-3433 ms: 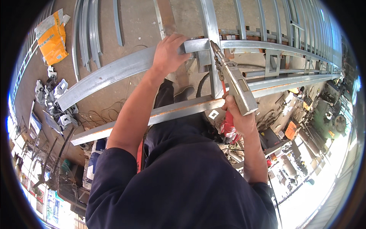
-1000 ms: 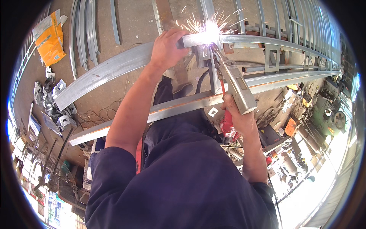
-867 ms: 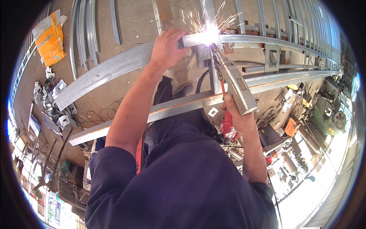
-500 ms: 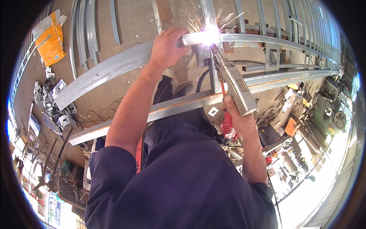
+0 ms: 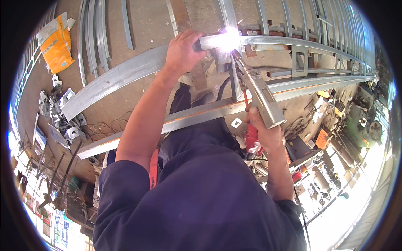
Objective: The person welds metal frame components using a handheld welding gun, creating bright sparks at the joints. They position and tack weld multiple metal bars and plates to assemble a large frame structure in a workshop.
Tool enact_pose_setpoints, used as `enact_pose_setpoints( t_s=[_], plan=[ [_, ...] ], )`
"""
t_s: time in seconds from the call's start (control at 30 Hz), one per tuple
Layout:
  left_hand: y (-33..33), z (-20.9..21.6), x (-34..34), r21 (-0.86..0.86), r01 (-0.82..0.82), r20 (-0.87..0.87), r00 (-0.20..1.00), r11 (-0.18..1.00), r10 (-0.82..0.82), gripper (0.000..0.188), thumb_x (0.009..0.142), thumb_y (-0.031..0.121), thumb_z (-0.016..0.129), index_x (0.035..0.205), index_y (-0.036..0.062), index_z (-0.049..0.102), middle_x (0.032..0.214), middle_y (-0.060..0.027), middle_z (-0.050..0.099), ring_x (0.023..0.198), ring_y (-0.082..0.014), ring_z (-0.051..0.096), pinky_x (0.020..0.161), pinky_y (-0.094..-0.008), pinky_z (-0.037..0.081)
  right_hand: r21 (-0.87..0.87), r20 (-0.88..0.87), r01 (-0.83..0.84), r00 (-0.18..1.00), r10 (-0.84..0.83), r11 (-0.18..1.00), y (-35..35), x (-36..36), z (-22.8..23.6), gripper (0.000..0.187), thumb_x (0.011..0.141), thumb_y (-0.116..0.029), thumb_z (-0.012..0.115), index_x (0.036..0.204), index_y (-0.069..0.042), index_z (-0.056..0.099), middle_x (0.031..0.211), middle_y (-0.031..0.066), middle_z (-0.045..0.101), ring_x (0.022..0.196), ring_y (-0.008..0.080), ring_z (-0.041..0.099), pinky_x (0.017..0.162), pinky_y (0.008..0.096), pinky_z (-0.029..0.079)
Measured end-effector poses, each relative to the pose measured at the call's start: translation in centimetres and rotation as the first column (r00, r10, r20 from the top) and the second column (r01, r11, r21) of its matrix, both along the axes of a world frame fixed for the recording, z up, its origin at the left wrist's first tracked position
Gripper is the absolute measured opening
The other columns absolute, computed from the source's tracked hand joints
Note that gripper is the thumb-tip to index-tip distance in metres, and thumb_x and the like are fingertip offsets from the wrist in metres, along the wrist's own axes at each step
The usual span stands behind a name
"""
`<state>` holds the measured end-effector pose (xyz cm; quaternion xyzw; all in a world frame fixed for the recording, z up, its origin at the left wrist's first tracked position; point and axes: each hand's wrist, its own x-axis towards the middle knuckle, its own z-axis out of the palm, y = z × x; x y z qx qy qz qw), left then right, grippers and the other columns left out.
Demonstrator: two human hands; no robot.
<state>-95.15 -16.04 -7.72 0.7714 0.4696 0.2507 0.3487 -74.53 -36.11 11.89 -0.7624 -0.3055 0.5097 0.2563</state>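
Observation:
My left hand [image 5: 184, 51] is closed around a grey metal tube [image 5: 119, 79] that slants down to the left. Just right of its fingers, a bright welding glare [image 5: 229, 40] covers the joint where an upright metal post [image 5: 227, 14] meets a crosswise rail [image 5: 284, 41]. The glare hides the joint itself. In my right hand [image 5: 265, 131] is a welding gun [image 5: 260, 93] with a grey metal body, its tip at the lower edge of the glare. A red part [image 5: 252, 140] shows below that hand.
A long rust-streaked beam [image 5: 201, 113] crosses in front of my body. Metal bars [image 5: 94, 35] and an orange-white bag [image 5: 57, 48] lie on the floor at the far left, above a pile of metal pieces [image 5: 63, 104]. Green machinery [image 5: 368, 125] stands at right.
The wide spray of sparks has shrunk to a few specks around the glare. The welding gun's rear has shifted slightly right; my left hand stays in place.

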Motion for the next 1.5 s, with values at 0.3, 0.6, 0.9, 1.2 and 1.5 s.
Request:
enact_pose_setpoints(
  t_s=[0.3,0.6,0.9,1.2,1.5],
  plan=[
    [-0.3,1.0,-0.2,-0.034,0.018,-0.070,0.997,0.999,-0.020,0.054,0.080,0.020,0.082,0.130,0.0080,0.067,0.128,-0.0122,0.067,0.120,-0.0350,0.062,0.104,-0.0457,0.049,0.353,-0.045,0.036,0.999,-0.022,0.935,-0.5,2.1,4.4,0.051,0.103,-0.045,0.065,0.121,0.003,0.063,0.096,0.0101,0.070,0.081,0.0160,0.068,0.074,0.0302,0.054],
    [-13.8,11.1,3.0,-0.474,0.450,0.233,0.893,0.757,-0.384,0.075,0.082,0.012,0.073,0.152,0.0048,0.047,0.154,-0.0232,0.050,0.137,-0.0394,0.054,0.116,-0.0457,0.044,0.641,-0.161,0.105,0.987,0.000,0.760,0.4,5.3,10.6,0.059,0.101,-0.045,0.069,0.127,0.006,0.058,0.100,0.0175,0.070,0.071,0.0195,0.071,0.061,0.0321,0.056],
    [-24.3,11.8,15.9,-0.490,0.702,0.261,0.684,0.517,-0.681,0.052,0.075,0.028,0.084,0.124,0.0169,0.071,0.108,-0.0160,0.074,0.106,-0.0404,0.069,0.091,-0.0496,0.055,0.476,-0.195,-0.048,0.968,0.159,0.878,12.8,9.6,21.0,0.054,0.109,-0.045,0.054,0.123,0.005,0.065,0.080,0.0087,0.069,0.066,0.0121,0.062,0.055,0.0236,0.050],
    [-20.7,25.8,23.3,-0.120,0.813,0.780,0.433,0.570,-0.452,0.022,0.082,0.039,0.084,0.089,0.0205,0.074,0.080,-0.0080,0.073,0.082,-0.0356,0.072,0.071,-0.0486,0.055,-0.071,0.089,-0.474,0.873,0.479,0.878,26.4,-0.6,16.0,0.051,0.097,-0.040,0.072,0.118,0.006,0.066,0.081,0.0108,0.071,0.053,0.0127,0.066,0.042,0.0251,0.051],
    [-12.8,31.6,20.3,-0.037,0.816,0.915,0.260,0.577,-0.309,0.020,0.078,0.021,0.080,0.088,0.0052,0.074,0.081,-0.0209,0.072,0.083,-0.0432,0.072,0.073,-0.0503,0.059,-0.554,-0.001,-0.605,0.687,0.727,0.572,34.9,-5.9,10.2,0.049,0.094,-0.036,0.069,0.121,0.005,0.063,0.090,0.0138,0.067,0.069,0.0225,0.073,0.057,0.0356,0.061]
  ],
)
